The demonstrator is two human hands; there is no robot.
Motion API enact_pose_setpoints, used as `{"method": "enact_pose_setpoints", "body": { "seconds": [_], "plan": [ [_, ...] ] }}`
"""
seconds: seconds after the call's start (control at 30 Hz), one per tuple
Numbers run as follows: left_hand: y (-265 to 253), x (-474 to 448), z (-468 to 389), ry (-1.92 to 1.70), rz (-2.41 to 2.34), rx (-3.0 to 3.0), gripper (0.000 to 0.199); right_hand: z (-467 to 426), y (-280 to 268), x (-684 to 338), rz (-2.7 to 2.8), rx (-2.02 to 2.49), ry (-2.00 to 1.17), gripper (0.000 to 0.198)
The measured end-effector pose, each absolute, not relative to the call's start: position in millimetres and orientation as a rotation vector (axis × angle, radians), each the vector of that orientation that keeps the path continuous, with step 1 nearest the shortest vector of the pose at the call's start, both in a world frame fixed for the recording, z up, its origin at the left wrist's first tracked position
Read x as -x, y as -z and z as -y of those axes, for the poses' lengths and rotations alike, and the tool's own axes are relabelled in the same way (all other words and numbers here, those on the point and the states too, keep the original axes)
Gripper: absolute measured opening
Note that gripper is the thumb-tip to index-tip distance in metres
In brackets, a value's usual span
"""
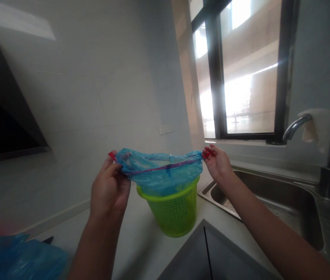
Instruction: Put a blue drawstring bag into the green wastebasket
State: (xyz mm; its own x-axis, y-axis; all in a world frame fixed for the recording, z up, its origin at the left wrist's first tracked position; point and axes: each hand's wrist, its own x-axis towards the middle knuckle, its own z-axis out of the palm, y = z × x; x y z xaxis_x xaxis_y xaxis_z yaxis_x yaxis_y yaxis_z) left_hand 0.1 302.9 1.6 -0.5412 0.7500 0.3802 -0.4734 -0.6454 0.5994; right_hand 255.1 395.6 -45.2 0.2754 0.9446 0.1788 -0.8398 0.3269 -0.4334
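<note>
A blue plastic bag with a red drawstring is stretched open between my hands, its lower part hanging into a small green mesh basket on the white counter. My left hand grips the bag's left rim. At the bag's right rim, my right hand pinches the drawstring loop. The bag's mouth hovers just above the basket's rim.
A steel sink with a chrome tap lies to the right under a window. A dark range hood hangs at the left. More blue plastic lies at the bottom left. A wall socket sits behind.
</note>
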Motion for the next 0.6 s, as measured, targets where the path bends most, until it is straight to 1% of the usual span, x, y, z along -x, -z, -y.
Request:
{"method": "enact_pose_setpoints", "body": {
  "seconds": [0.07,0.2,0.23,0.3,0.37,0.43,0.5,0.6],
  "plan": [
    [3.9,-0.9,-311.6,-2.115,-0.636,-0.818,0.035,-397.0,44.6,-257.8,0.411,0.285,-1.220,0.021],
    [17.1,-5.4,-325.2,-1.999,-0.786,-0.853,0.053,-400.9,43.2,-266.3,0.348,0.290,-1.208,0.021],
    [20.4,-5.9,-328.5,-1.980,-0.816,-0.878,0.055,-401.9,43.0,-268.6,0.339,0.289,-1.196,0.022],
    [25.8,-4.6,-335.3,-1.988,-0.847,-0.936,0.047,-404.2,42.7,-272.8,0.332,0.292,-1.169,0.023],
    [28.1,0.2,-341.3,-2.107,-0.855,-0.935,0.032,-406.9,42.8,-276.4,0.329,0.294,-1.148,0.023],
    [26.4,7.3,-344.6,-2.219,-0.838,-0.841,0.021,-410.6,43.7,-279.4,0.333,0.285,-1.145,0.023],
    [22.0,14.3,-344.2,-2.187,-0.792,-0.721,0.015,-415.4,45.9,-281.8,0.332,0.279,-1.168,0.022],
    [15.8,20.3,-340.2,-2.047,-0.668,-0.618,0.014,-424.0,51.8,-283.7,0.328,0.316,-1.241,0.022]
  ]
}}
